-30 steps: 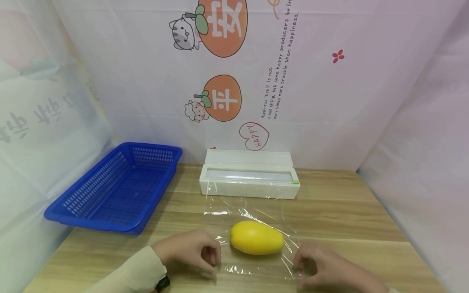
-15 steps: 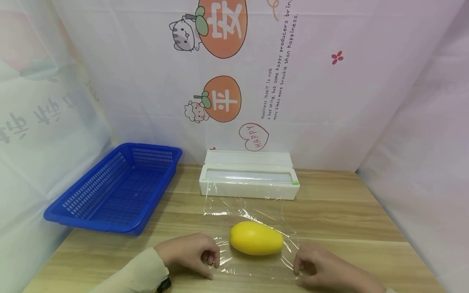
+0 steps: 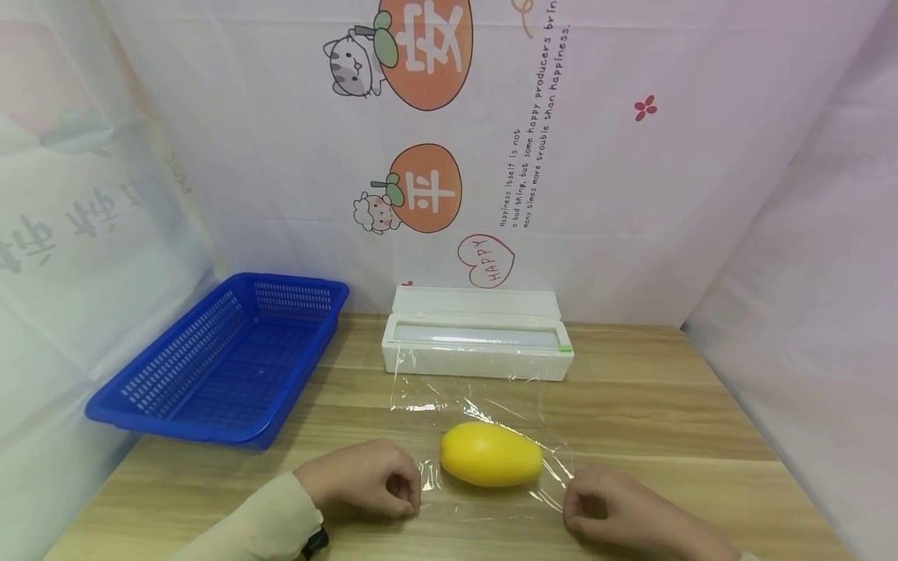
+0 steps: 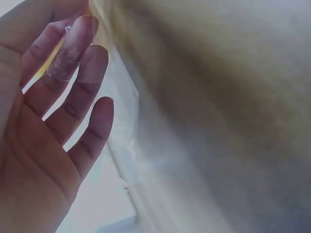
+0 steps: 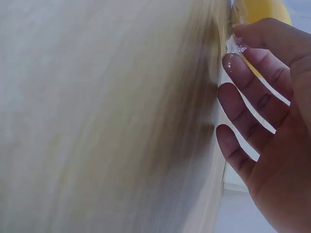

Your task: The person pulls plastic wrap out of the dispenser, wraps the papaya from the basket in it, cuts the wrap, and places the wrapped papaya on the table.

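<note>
Film (image 3: 480, 410) around yellow fruit (image 3: 491, 455) shows faintly, edges hard to trace.

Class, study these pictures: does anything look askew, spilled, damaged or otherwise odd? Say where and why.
The backdrop behind the box looks odd: its lettering is turned sideways. The film around the fruit is creased, likely normal for thin plastic. I see no spill or damage.

You face a wood-grain tabletop (image 3: 631, 405), enclosed on three sides. The white far panel (image 3: 596, 195) carries orange fruit prints (image 3: 438, 212), a heart outline (image 3: 486, 261) and English lettering (image 3: 540, 117). The left panel (image 3: 119, 304) shows faded characters (image 3: 91, 214); the right panel (image 3: 793, 312) is whitish.
</note>
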Motion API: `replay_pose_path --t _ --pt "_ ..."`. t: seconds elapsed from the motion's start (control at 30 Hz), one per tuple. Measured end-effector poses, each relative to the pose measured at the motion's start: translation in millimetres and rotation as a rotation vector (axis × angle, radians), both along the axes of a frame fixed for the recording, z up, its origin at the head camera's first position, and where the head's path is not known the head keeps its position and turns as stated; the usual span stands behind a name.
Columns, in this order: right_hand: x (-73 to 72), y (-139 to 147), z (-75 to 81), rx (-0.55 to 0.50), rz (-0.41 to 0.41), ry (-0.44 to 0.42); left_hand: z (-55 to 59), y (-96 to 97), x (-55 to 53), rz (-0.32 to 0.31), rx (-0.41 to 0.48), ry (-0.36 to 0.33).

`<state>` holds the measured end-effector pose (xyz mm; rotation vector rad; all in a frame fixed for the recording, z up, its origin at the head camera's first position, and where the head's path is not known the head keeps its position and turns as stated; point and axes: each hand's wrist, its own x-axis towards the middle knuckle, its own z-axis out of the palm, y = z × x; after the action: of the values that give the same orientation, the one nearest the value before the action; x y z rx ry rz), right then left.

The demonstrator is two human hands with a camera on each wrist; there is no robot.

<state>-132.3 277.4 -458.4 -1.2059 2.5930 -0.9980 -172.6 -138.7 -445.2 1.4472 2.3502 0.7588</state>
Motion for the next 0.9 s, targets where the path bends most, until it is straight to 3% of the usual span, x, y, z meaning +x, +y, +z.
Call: replay_pose_path --t 0.17,0.47,0.73,0.9 --pt "1.4 0 6.1 0.021 -0.034 0.010 3.7 -0.9 -4.4 0.009 0.021 0.042" --pt "-3.4 1 11.1 -0.017 -0.045 0.152 15.4 -4.6 -7.3 0.072 0.038 0.097" --pt "-7.1 1 12.6 -0.073 -0.015 0.201 22.8 -4.8 -7.4 0.087 0.071 0.089" --pt "-8.9 1 14.0 -0.083 -0.041 0.201 23.5 -5.3 -10.1 0.086 0.106 0.078"
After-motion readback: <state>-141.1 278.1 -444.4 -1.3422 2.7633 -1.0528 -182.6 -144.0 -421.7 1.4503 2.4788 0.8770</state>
